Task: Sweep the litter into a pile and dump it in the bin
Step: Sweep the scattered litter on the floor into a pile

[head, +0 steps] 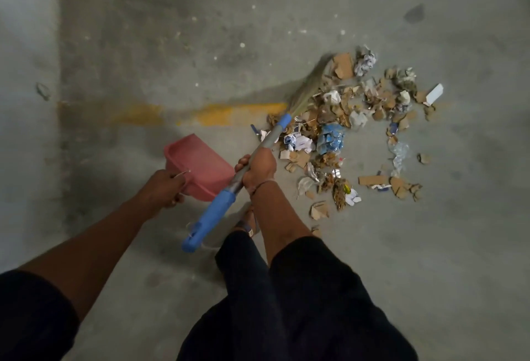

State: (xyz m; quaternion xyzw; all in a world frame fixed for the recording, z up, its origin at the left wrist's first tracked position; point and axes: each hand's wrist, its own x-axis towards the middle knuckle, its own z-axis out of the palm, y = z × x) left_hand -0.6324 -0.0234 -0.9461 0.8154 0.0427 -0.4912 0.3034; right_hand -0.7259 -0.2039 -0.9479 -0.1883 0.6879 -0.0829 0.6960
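Cardboard litter (344,131) beyond both hands

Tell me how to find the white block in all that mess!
Start at the yellow line painted on the floor and follow it right, past the broom, into the litter. Go to the far right edge of the heap. The white block lies there, clean, boxy and straight-edged, while its neighbours are torn brown cardboard scraps.

Rough matt concrete floor (286,16); matt pink plastic dustpan (200,163); torn cardboard and crumpled paper litter (344,120).
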